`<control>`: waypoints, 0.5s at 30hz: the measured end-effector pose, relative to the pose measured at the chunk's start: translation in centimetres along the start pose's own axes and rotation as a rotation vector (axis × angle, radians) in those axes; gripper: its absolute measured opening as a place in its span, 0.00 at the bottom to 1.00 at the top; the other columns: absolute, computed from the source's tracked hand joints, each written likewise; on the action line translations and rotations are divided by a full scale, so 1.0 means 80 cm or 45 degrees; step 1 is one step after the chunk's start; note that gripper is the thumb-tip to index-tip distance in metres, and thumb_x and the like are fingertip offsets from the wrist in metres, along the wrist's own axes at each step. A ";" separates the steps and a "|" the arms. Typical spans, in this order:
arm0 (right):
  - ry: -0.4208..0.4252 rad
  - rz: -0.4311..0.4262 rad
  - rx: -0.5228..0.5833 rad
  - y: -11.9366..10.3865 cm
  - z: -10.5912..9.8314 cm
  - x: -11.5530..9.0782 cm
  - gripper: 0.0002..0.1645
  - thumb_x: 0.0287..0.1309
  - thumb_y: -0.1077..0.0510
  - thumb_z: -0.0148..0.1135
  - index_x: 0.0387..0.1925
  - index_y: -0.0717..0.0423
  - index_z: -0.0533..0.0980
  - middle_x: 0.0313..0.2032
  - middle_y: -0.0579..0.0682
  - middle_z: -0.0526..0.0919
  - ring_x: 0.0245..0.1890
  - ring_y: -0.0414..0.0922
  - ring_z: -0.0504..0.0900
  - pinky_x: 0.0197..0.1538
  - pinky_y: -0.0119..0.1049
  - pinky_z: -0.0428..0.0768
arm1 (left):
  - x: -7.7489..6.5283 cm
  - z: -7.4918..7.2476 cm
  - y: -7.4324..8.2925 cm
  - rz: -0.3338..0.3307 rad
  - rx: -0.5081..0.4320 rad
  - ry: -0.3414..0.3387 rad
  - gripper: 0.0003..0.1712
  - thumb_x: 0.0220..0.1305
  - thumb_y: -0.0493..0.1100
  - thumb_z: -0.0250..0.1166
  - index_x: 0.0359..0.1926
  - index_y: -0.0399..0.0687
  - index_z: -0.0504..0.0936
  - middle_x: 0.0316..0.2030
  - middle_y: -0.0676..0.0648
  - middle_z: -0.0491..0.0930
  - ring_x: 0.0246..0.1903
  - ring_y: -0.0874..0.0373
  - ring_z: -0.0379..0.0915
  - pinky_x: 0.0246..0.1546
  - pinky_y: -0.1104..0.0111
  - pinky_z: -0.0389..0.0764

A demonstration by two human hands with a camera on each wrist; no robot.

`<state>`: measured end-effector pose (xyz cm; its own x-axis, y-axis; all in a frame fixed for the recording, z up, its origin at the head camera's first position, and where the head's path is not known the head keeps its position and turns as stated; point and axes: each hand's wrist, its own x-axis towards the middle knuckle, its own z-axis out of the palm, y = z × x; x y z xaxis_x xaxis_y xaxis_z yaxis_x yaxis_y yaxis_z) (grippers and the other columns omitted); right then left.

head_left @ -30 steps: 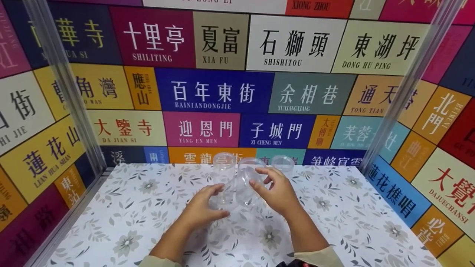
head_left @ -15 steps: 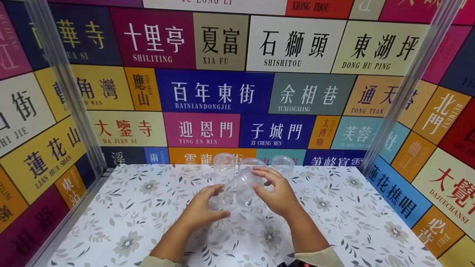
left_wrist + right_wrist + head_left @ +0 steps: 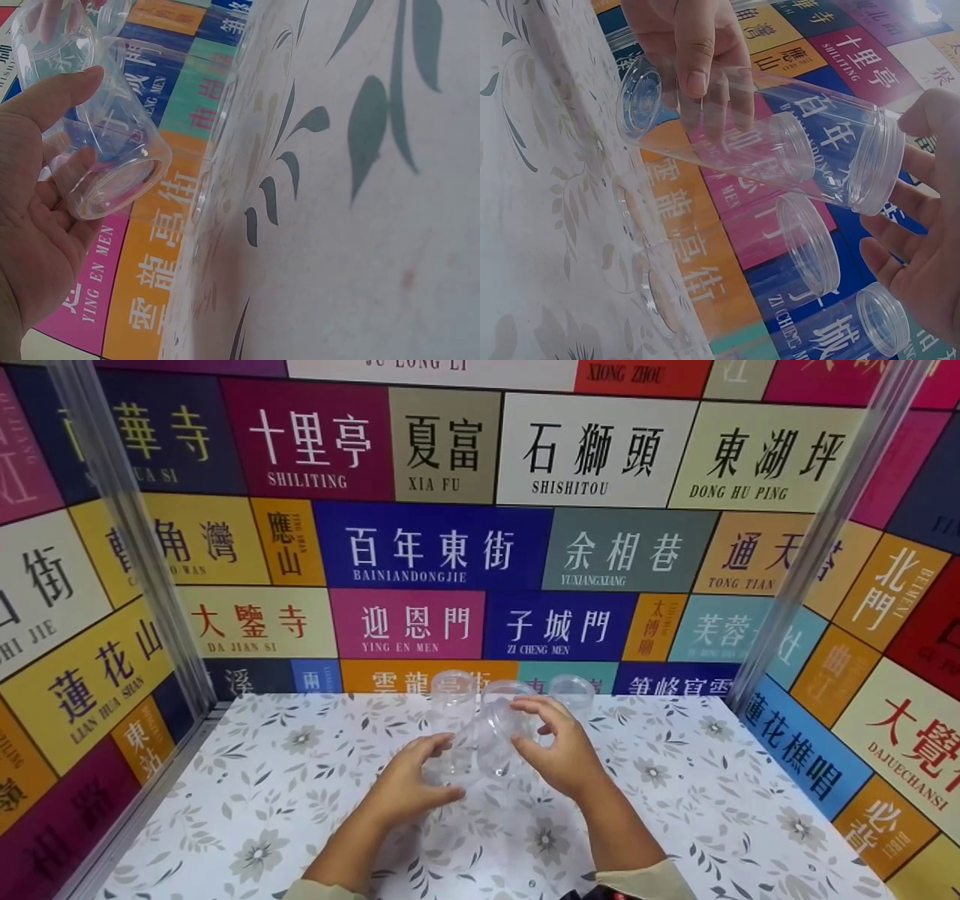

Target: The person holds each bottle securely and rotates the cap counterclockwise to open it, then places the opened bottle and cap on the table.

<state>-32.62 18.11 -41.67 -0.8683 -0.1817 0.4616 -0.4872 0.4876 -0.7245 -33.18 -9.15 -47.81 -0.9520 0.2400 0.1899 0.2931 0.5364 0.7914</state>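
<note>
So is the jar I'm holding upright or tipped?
Tipped: in the right wrist view, the held jar slants toward the right fingers, at an angle to the jars standing behind.

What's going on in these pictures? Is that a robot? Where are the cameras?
No robot here! Each grip is a person's bare hand: the left grip and the right grip. The wide picture comes from a camera worn on the head, looking forward and down. The other two come from cameras worn on the wrists, one on each, so things look sideways.

Both hands hold one see-through jar, tilted: the left nearer its bottom, the right at its rim. Three more clear jars stand behind it on the table, which has a flower-and-leaf pattern. Behind everything is a wall of colourful blocks with writing.
</note>
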 end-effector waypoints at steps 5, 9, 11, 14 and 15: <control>0.037 0.099 -0.107 0.001 0.000 0.000 0.34 0.64 0.34 0.72 0.69 0.35 0.78 0.67 0.43 0.80 0.54 0.45 0.78 0.50 0.44 0.81 | 0.000 0.000 -0.001 0.052 -0.001 -0.005 0.49 0.53 0.55 0.85 0.75 0.61 0.74 0.69 0.49 0.79 0.72 0.46 0.73 0.77 0.42 0.71; 0.020 0.146 -0.151 0.001 0.001 0.000 0.39 0.62 0.30 0.71 0.70 0.37 0.78 0.65 0.44 0.82 0.50 0.45 0.78 0.47 0.41 0.80 | 0.001 -0.001 -0.001 0.071 -0.003 -0.019 0.49 0.53 0.55 0.84 0.75 0.59 0.74 0.69 0.49 0.79 0.71 0.45 0.74 0.77 0.43 0.71; 0.011 0.165 -0.157 0.000 0.001 0.000 0.40 0.61 0.30 0.72 0.70 0.39 0.78 0.64 0.44 0.83 0.49 0.45 0.78 0.46 0.40 0.80 | 0.001 -0.001 -0.002 0.065 -0.006 -0.026 0.50 0.54 0.56 0.84 0.76 0.59 0.74 0.70 0.49 0.79 0.72 0.46 0.73 0.77 0.43 0.71; 0.001 0.187 -0.153 -0.003 0.002 0.000 0.41 0.60 0.30 0.73 0.69 0.41 0.79 0.63 0.43 0.85 0.48 0.44 0.79 0.46 0.40 0.81 | 0.001 -0.002 -0.001 0.059 -0.007 -0.033 0.50 0.54 0.57 0.84 0.76 0.59 0.74 0.70 0.49 0.79 0.72 0.46 0.73 0.77 0.42 0.71; -0.002 0.192 -0.154 -0.003 0.003 0.001 0.41 0.59 0.30 0.74 0.69 0.42 0.80 0.63 0.43 0.85 0.48 0.44 0.79 0.46 0.39 0.81 | 0.000 -0.002 -0.001 0.059 -0.014 -0.037 0.50 0.54 0.57 0.84 0.76 0.58 0.74 0.70 0.49 0.79 0.72 0.45 0.73 0.77 0.42 0.70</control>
<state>-32.55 17.78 -41.56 -0.9308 -0.0998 0.3517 -0.3368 0.6081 -0.7188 -33.24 -9.29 -47.79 -0.9345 0.2876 0.2096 0.3355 0.5155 0.7885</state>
